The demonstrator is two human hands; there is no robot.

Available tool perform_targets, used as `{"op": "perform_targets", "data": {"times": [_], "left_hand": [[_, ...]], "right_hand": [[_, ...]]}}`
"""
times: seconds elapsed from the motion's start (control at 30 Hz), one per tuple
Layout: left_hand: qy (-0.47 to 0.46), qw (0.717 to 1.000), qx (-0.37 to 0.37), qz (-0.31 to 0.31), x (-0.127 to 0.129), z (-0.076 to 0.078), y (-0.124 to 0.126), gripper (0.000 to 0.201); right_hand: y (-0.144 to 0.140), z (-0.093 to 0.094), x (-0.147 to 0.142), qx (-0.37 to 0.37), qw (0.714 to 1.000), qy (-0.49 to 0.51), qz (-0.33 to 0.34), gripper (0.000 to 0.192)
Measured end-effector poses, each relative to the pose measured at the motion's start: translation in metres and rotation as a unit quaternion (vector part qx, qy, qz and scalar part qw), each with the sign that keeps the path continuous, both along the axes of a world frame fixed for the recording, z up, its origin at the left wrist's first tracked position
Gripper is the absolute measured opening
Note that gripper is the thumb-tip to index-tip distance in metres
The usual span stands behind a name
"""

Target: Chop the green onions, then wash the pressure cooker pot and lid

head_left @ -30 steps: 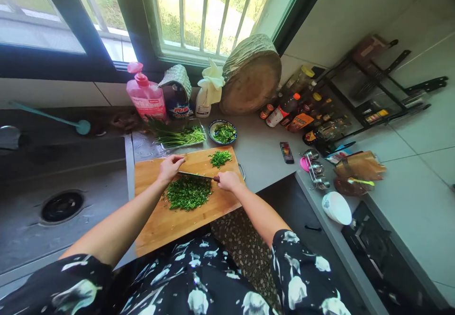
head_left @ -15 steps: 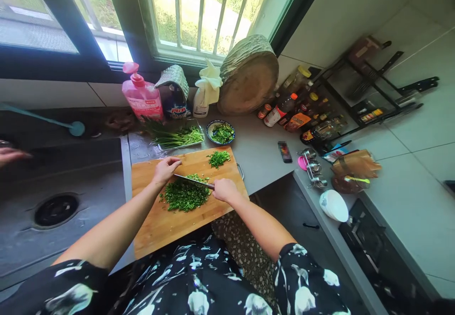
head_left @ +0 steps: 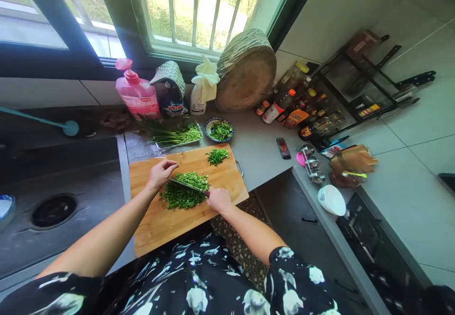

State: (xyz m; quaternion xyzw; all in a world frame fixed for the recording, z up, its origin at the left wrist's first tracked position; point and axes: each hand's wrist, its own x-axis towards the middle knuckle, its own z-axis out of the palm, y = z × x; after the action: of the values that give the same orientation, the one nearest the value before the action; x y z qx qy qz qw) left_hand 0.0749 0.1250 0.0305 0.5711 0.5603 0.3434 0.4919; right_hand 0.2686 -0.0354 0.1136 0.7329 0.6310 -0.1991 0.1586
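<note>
A knife (head_left: 190, 186) lies low across a pile of finely chopped greens (head_left: 185, 200) on a wooden cutting board (head_left: 159, 232). My right hand (head_left: 219, 199) is closed around its handle. By the tip end of the blade, my left hand (head_left: 160, 174) has its fingers drawn together; whether they pinch anything or touch the blade is unclear. A smaller heap of chopped greens (head_left: 217, 156) sits at the board's far right corner. Behind the board are a tray of long green stalks (head_left: 177, 136) and a patterned bowl of cut greens (head_left: 221, 130).
To the left is a dark sink (head_left: 95, 177) with a bowl (head_left: 6, 207) at its edge. A pink pump bottle (head_left: 138, 94), a white spray bottle (head_left: 198, 99) and a round wooden block (head_left: 247, 78) line the window. Sauce bottles (head_left: 280, 109) and a white bowl (head_left: 332, 200) are right.
The knife and my right hand have shifted slightly left and down over the pile. Another person's hand has left the far left edge, and a bowl now shows in the sink.
</note>
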Motion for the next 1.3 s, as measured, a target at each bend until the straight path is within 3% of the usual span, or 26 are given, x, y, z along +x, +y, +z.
{"op": "perform_targets", "data": {"times": [0.27, 0.47, 0.63, 0.8, 1.0, 1.17, 1.3], "left_hand": [[-0.03, 0.999, -0.002, 0.02, 0.02, 0.007, 0.021, 0.03], [-0.023, 0.999, -0.011, 0.021, 0.032, 0.005, 0.007, 0.023], [-0.008, 1.0, -0.018, 0.013, 0.024, 0.002, 0.009, 0.027], [-0.004, 1.0, 0.004, 0.0, 0.021, -0.006, 0.008, 0.028], [-0.018, 0.999, -0.018, -0.029, 0.019, 0.005, 0.014, 0.026], [-0.026, 0.999, -0.023, -0.033, 0.012, -0.001, 0.009, 0.031], [-0.025, 0.998, -0.022, -0.052, 0.02, 0.013, 0.014, 0.033]], "right_hand": [[0.033, 0.03, 0.03, -0.007, 0.997, -0.006, 0.071, 0.029], [0.031, 0.011, 0.042, -0.021, 0.998, -0.029, 0.057, 0.033], [0.025, 0.009, 0.035, -0.019, 0.997, -0.01, 0.073, 0.031], [0.016, 0.005, 0.026, -0.013, 1.0, -0.018, 0.013, 0.034], [0.013, 0.017, 0.017, -0.001, 1.0, 0.001, 0.022, 0.03], [-0.003, 0.001, 0.001, -0.004, 0.999, 0.003, -0.035, 0.032], [-0.004, 0.005, 0.009, -0.007, 0.999, 0.019, -0.029, 0.032]]}}
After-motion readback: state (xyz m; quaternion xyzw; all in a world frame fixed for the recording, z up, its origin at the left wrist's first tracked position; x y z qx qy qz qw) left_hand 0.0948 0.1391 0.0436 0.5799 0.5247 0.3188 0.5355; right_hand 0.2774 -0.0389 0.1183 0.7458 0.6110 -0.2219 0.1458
